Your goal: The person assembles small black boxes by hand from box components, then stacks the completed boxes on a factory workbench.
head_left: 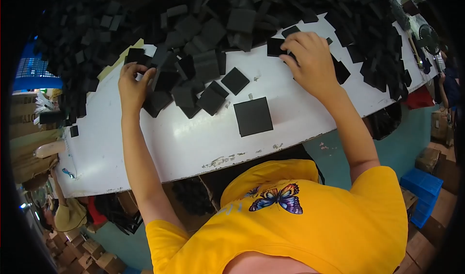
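Flat black square boxes lie heaped over the far side of a white table [189, 150]. My left hand [131, 87] is at the left edge of the heap, thumb and fingers closed on a black box [135, 55]. Further right, my right hand [312, 63] has its fingers bent against another black box [275, 47], gripping its near side. Between my hands, one black square box [254, 116] sits apart near the table's front edge. A smaller black piece [235, 81] lies behind it, beside several loose ones.
A large pile of black boxes [213, 27] covers the back. More black boxes [382, 65] lie to the right, near a small fan [428, 37]. A blue crate [422, 194] and cardboard boxes stand on the floor. Another person's arm [58, 187] shows at left.
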Motion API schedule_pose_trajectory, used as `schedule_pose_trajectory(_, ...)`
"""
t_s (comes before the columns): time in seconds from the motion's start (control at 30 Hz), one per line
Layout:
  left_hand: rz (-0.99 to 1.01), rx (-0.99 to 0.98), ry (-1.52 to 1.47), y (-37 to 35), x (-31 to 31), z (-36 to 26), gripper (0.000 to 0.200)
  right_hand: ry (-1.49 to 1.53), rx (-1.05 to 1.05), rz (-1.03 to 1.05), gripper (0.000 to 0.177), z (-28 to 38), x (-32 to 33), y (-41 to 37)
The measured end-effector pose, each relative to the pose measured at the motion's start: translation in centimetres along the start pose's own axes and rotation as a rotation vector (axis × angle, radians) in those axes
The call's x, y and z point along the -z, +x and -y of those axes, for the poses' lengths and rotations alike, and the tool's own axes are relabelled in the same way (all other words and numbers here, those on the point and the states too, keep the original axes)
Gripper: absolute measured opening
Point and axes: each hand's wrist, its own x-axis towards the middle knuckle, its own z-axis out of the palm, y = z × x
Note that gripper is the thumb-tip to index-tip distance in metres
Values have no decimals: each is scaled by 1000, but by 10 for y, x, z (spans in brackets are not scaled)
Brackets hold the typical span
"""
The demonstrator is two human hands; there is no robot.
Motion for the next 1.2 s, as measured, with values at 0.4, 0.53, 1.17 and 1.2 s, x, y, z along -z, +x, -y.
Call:
schedule_pose_trajectory(0.4, -19, -446, -772, -126, 29, -186, 85, 2, 69, -148, 9, 4, 28, 19)
schedule_pose_trajectory(0.53, 15, -304, -806, -135, -8, -195, 92, 578, 75, -157, 13, 58, 89, 15)
schedule_pose_trajectory(1.17, 39, -335, -723, -141, -20, -190, 36, 425, 345, 69, 23, 95, 82, 10)
schedule_pose_trajectory(1.2, 33, -331, -716, -141, -20, -191, 34, 475, 315, 56, 21, 90, 80, 10)
